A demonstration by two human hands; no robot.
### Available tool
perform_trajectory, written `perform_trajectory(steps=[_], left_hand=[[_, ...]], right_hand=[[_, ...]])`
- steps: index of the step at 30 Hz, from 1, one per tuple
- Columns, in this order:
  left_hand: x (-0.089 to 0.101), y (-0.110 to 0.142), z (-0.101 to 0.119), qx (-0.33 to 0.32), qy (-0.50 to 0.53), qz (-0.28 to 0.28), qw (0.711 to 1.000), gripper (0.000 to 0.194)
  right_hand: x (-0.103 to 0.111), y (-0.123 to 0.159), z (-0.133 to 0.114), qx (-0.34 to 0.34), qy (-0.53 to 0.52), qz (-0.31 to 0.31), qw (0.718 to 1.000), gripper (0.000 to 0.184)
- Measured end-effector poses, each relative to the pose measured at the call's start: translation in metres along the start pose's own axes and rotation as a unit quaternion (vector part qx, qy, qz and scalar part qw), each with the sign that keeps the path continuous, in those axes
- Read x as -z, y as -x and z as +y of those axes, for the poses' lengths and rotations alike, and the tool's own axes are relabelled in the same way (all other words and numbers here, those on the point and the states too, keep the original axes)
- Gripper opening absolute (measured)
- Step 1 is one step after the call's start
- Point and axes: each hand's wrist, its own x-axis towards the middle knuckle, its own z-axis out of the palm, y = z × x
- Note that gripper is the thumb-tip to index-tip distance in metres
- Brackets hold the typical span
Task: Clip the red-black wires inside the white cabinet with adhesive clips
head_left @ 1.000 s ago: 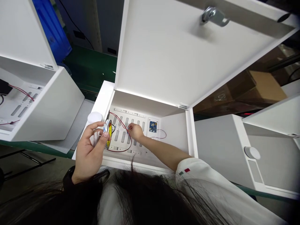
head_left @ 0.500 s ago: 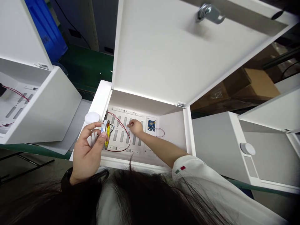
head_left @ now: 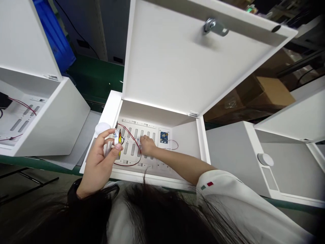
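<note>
From my remote seat I count two hands, both down in the open white steel cabinet at centre frame. The left hand is closed in a pinch, thumb against fingers, on one roll of tape with a yellow core, held up at lower left of the cabinet, just above the mounting plate. A few white strips hang by those fingers (exactly what they are attached to is hard to see). The right hand is curled downward, its fingertips on the white slotted mounting plate; I cannot tell if they pinch anything small.

On that one plate lie one loop of red and black wire and, to the right, one blue circuit board with its own thin wire. The raised door fills the upper centre and carries one cam lock. Two more white cabinets stand alongside, one at left and one at right, and a blue crate sits at upper left.
</note>
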Motion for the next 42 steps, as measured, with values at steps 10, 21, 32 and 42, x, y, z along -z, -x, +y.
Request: perform_trajectory(steps=[10,21,32,42], left_hand=[[0.002,0.003,0.012,-0.056,-0.198,-0.124,0.971,0.049],[-0.013,0.005,0.021,-0.161,-0.360,-0.155,0.906,0.048],[-0.010,-0.002,0.018,-0.038,-0.189,-0.172,0.966,0.016],[-0.021,-0.003,0.020,-0.137,-0.346,-0.094,0.923,0.012]], right_hand=[[0.173,0.103,-0.026,0.258,-0.100,0.343,0.897,0.013],[0.169,0.152,-0.066,0.373,0.164,0.347,0.845,0.019],[0.170,0.160,-0.054,0.331,0.045,0.357,0.872,0.017],[0.168,0.160,-0.061,0.339,0.101,0.390,0.850,0.020]])
